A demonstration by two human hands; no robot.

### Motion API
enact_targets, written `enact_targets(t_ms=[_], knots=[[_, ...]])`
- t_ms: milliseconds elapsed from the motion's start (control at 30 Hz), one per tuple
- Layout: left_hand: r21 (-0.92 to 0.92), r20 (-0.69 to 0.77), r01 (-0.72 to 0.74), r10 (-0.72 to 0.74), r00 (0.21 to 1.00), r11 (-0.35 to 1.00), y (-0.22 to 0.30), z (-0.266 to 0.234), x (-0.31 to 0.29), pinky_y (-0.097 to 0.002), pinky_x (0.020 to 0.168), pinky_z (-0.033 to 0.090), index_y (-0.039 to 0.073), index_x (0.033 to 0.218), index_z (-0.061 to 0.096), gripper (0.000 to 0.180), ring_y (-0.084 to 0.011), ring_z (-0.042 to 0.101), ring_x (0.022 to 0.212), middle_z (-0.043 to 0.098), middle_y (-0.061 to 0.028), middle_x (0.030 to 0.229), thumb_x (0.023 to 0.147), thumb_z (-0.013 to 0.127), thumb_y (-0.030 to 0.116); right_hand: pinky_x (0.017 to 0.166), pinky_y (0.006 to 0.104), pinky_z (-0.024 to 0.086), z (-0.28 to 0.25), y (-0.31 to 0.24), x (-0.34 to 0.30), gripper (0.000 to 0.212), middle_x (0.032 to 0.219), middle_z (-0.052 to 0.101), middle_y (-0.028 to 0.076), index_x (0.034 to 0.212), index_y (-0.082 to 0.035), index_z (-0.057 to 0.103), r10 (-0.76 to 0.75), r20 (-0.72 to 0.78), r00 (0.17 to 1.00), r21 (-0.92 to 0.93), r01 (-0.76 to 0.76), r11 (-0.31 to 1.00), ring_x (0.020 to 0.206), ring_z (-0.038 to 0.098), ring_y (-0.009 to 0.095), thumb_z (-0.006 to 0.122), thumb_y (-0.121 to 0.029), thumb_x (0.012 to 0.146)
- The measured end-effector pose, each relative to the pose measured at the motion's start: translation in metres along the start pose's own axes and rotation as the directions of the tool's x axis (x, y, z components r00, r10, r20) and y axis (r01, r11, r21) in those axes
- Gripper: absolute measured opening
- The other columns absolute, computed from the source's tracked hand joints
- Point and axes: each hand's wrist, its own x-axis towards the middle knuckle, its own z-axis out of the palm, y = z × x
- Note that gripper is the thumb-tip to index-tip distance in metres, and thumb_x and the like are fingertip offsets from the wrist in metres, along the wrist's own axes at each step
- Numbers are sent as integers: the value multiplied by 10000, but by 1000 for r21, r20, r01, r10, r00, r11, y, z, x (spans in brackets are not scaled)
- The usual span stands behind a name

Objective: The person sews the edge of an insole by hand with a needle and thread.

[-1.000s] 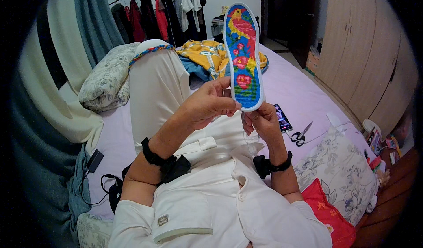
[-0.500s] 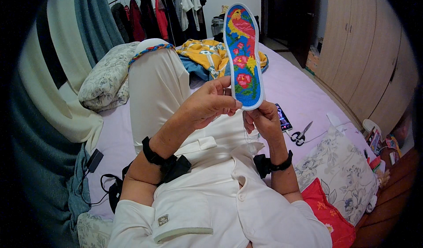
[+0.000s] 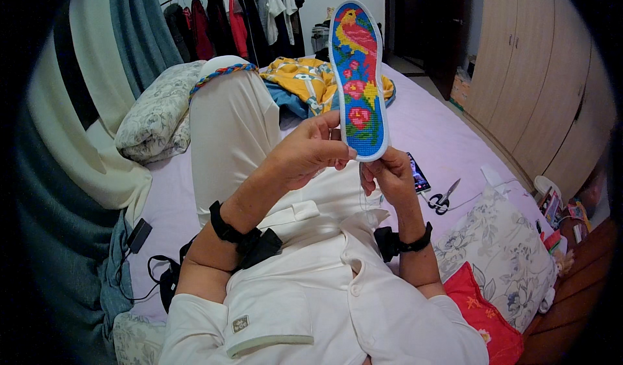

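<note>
An embroidered shoe insole (image 3: 358, 79) stands upright in front of me, blue with a yellow-and-red bird and pink flowers, edged in white. My left hand (image 3: 310, 151) pinches its lower left edge between thumb and fingers. My right hand (image 3: 388, 175) sits just under its heel end, fingers closed against the bottom edge, a thin thread hanging below it. Both wrists wear black bands. I sit on a bed in pale clothes, one knee raised.
A phone (image 3: 417, 172) and black-handled scissors (image 3: 445, 197) lie on the lilac sheet (image 3: 435, 125) to my right. Floral pillows (image 3: 503, 248) and a red cushion (image 3: 483, 306) are near my right elbow. Clothes hang on a rail behind; wardrobe doors (image 3: 532, 73) line the right wall.
</note>
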Motion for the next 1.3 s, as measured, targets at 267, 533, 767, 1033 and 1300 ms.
enact_targets(t_ms=[267, 533, 767, 1033, 1300], knots=[[1, -4, -4, 4, 1000, 1000, -1, -2, 1, -209, 605, 467, 17, 1085, 489, 421, -90, 544, 656, 586, -47, 844, 688, 623, -20, 421, 218, 381, 3, -7, 0, 126, 557, 475, 26, 875, 13, 545, -1, -18, 1000, -23, 0, 1000, 455, 453, 85, 437, -51, 889], [-78, 21, -10, 12, 1000, 997, 0, 2, 1, -215, 609, 464, 17, 1104, 479, 442, -101, 545, 670, 582, -48, 850, 688, 622, -22, 428, 214, 393, -1, 1, 0, 131, 555, 472, 26, 920, 18, 550, -33, -7, 999, 30, 33, 999, 457, 453, 85, 438, -40, 887], [-13, 19, -25, 25, 999, 1000, 0, 0, 1, -226, 630, 427, 33, 1071, 491, 406, -85, 532, 754, 583, -40, 918, 697, 640, -19, 423, 211, 393, 3, -5, 0, 127, 549, 468, 20, 896, 14, 555, -46, -25, 999, -17, 46, 999, 451, 449, 77, 443, -46, 887], [-116, 143, -12, 29, 989, 993, -2, -10, 6, -250, 666, 432, 41, 1083, 485, 365, -103, 529, 788, 573, -50, 916, 747, 623, 1, 424, 200, 378, 10, -25, -3, 124, 572, 489, 13, 927, 8, 554, -103, -108, 989, -179, 82, 980, 462, 445, 55, 451, 5, 858], [-392, 548, 23, 214, 809, 920, -26, -28, 18, -251, 593, 354, 110, 901, 475, 177, -164, 448, 680, 498, -86, 805, 808, 595, 201, 553, 324, 472, 38, -64, -14, 297, 813, 593, 154, 1016, -15, 521, -389, 67, 919, -658, 334, 675, 678, 605, 293, 522, 86, 737]])
